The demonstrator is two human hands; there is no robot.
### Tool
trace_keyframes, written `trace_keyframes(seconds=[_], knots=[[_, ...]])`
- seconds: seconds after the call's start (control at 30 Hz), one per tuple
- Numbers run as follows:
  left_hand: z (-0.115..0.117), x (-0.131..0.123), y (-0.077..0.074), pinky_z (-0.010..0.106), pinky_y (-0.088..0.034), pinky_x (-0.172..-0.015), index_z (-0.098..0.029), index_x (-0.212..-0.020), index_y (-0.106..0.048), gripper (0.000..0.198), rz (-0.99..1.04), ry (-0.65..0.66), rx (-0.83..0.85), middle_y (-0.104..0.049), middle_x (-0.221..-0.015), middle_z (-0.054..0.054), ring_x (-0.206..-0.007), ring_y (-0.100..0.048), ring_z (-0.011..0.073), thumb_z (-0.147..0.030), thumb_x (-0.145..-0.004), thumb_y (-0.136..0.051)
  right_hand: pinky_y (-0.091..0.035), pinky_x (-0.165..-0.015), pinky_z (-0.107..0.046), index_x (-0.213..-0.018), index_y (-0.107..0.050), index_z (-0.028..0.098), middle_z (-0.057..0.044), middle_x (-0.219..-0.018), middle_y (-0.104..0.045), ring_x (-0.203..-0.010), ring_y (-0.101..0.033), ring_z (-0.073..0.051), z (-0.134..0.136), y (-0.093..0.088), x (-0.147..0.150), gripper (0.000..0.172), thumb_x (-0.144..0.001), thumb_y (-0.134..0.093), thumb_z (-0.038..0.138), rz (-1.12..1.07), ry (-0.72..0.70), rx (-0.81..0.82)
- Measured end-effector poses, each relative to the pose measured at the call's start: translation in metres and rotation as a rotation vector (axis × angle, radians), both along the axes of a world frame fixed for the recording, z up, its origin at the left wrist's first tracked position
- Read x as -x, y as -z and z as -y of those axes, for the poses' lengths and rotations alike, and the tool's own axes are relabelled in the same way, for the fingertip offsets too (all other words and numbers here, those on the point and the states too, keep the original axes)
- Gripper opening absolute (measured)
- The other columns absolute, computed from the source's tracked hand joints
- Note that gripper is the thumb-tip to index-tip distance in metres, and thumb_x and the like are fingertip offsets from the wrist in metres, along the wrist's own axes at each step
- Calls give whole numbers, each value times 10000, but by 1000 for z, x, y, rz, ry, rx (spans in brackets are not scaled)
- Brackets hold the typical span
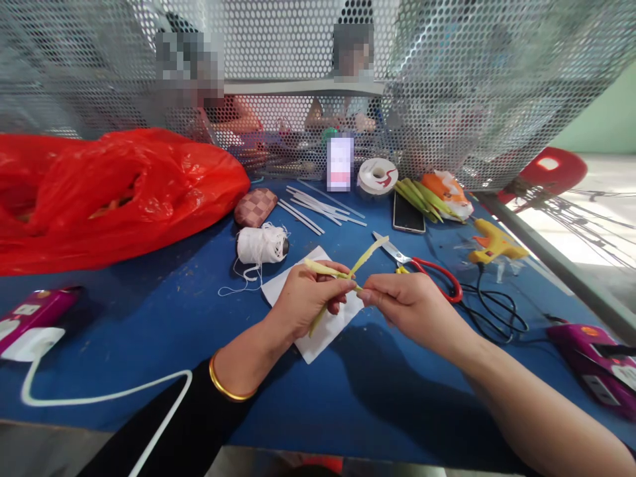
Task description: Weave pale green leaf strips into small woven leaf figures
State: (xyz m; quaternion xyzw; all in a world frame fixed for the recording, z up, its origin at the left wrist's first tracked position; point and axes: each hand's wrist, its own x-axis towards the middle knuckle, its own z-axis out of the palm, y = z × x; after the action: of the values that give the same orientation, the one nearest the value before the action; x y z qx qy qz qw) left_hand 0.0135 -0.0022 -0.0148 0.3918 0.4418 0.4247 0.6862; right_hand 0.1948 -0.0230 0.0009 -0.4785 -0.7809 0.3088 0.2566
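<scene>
Pale yellow-green leaf strips (370, 255) cross one another between my hands, above a sheet of white paper (318, 348). My left hand (313, 295) is closed, pinching the strips between thumb and fingers where they cross. One strip end points up to the right and another hangs below the palm. My right hand (410, 301) is closed on a strip's end, just right of the left fingertips; most of that end is hidden by its fingers. Behind the right hand lie scissors (437, 277) with red handles, blades partly apart.
Around the blue table (163, 318) lie white thread (261, 244), white sticks (318, 207), a checked pouch (256, 207), a ribbon roll (377, 176), more leaf strips (420, 199) and a yellow glue gun (497, 244). A red plastic bag (114, 199) fills the left. Perforated metal mesh (278, 46) separates co-workers behind.
</scene>
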Motion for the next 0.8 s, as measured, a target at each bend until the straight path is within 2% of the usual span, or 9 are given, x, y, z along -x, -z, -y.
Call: trace_keyframes(seconds=[0.2, 0.3, 0.37, 0.43, 0.53, 0.63, 0.8], knots=[[-1, 4, 2, 186, -434, -443, -128, -824, -673, 247, 34, 42, 35, -607, -523, -29, -410, -525, 66, -197, -636, -817, -319, -491, -225, -630, -508, 202, 48, -509, -452, -492, -413, -101, 0, -1, -1, 324, -925, -493, 335, 2, 17, 21], [-4, 8, 0, 235, -509, -540, -139, -854, -682, 285, 73, 123, 84, -639, -576, -5, -500, -609, 107, -352, -702, -793, -317, -499, -232, -643, -507, 206, 45, -521, -449, -499, -408, -108, -1, 0, 0, 319, -929, -475, 344, 15, 45, 22], [-5, 11, -2, 266, -530, -577, -130, -875, -699, 380, 75, 185, 113, -660, -606, 23, -541, -638, 131, -489, -751, -730, -305, -505, -239, -631, -475, 209, 42, -527, -439, -505, -393, -111, -1, 1, 0, 334, -933, -463, 350, 41, 53, 8], [-5, 11, -4, 268, -526, -582, -118, -912, -711, 436, 40, 229, 119, -667, -612, 36, -549, -642, 136, -522, -748, -724, -284, -511, -249, -617, -435, 211, 38, -536, -430, -516, -378, -115, 0, 2, 1, 354, -937, -456, 364, 78, 54, -13], [-3, 10, -4, 244, -507, -586, -111, -969, -707, 407, -34, 264, 120, -694, -655, 50, -565, -643, 126, -394, -695, -808, -252, -516, -262, -630, -431, 211, 32, -554, -437, -522, -362, -117, 2, 2, 4, 356, -945, -442, 377, 150, 57, -27], [-1, 8, -3, 223, -482, -560, -110, -963, -697, 335, -47, 248, 159, -701, -671, 46, -509, -608, 94, -280, -696, -805, -236, -519, -267, -645, -443, 209, 31, -554, -443, -514, -365, -114, 3, 2, 7, 331, -943, -437, 352, 196, 66, -54], [-1, 5, -3, 194, -453, -524, -111, -833, -669, 168, 0, 171, 119, -623, -553, -4, -481, -558, 76, -185, -706, -749, -253, -513, -253, -590, -360, 206, 46, -539, -368, -517, -340, -101, 3, 3, 11, 354, -919, -438, 310, 27, 54, -33]])
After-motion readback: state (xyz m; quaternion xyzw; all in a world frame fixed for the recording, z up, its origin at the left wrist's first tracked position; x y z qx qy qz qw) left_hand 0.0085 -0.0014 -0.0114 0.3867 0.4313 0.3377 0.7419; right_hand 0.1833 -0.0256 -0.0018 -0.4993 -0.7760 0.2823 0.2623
